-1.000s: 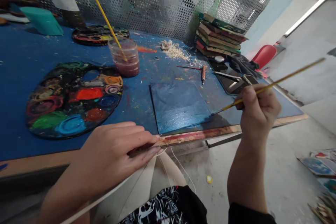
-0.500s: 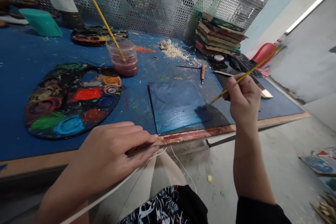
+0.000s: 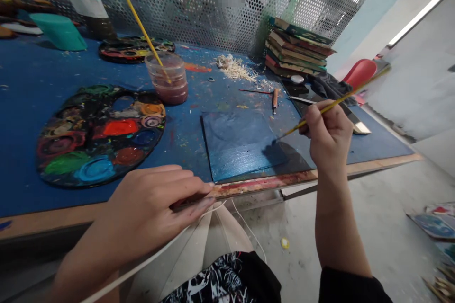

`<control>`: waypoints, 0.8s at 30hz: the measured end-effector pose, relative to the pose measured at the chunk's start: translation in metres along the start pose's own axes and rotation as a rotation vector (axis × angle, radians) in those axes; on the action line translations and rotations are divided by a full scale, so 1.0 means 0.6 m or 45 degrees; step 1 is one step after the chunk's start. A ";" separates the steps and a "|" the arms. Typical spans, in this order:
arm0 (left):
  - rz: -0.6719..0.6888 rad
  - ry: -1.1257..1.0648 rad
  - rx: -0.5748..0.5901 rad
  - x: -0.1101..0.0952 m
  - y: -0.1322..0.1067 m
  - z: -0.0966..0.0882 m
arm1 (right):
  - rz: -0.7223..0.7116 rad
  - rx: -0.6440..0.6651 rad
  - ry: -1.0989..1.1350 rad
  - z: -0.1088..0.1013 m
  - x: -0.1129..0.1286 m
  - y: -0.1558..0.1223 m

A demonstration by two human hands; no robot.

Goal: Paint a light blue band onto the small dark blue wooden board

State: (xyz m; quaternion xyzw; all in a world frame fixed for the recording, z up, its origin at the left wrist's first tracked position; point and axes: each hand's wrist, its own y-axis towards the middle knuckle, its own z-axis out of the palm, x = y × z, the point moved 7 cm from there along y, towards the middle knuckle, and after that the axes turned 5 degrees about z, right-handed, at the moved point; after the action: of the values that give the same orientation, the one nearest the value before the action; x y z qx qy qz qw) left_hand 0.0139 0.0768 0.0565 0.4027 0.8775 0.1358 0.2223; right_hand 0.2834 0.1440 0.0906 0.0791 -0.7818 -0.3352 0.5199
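Note:
In my right hand [image 3: 329, 135], pinched between thumb and fingers, is a thin yellow-handled paintbrush [image 3: 359, 86]. Its dark tip meets the right side of a small blue-painted panel [image 3: 234, 144], where a shadow falls. The panel lies flat near the table's front edge, its surface shiny and streaked toward the bottom. My left hand [image 3: 159, 199] is at the wooden table edge [image 3: 256, 183], fingers on top and thumb lower, with the fingertips by the panel's lower left corner. A paint palette [image 3: 101, 137] with red, green, blue and brown paint lies beyond the left hand.
A cup of murky water [image 3: 167, 80] holds another yellow brush [image 3: 138, 21]. Behind lie wood shavings [image 3: 234, 67], a wooden-handled tool [image 3: 275, 99] and stacked books [image 3: 296, 49]. A teal cup [image 3: 59, 32] and second palette [image 3: 135, 49] stand at the back left, before a perforated metal screen [image 3: 192, 4].
The brush tip has shifted slightly left and up across the panel's right side, and my right hand has moved a little with it. My left hand stays in place.

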 end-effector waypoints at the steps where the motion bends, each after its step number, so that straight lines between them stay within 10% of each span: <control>1: -0.006 -0.004 -0.001 0.000 0.000 0.000 | -0.014 -0.003 0.004 0.000 0.002 -0.001; 24: -0.016 0.010 0.022 -0.003 0.003 -0.003 | -0.151 0.086 -0.003 0.020 0.035 -0.019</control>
State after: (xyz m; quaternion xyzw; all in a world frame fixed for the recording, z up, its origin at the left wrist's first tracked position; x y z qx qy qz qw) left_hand 0.0154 0.0766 0.0591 0.3984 0.8821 0.1286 0.2162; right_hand 0.2610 0.1306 0.0968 0.1425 -0.7872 -0.3387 0.4953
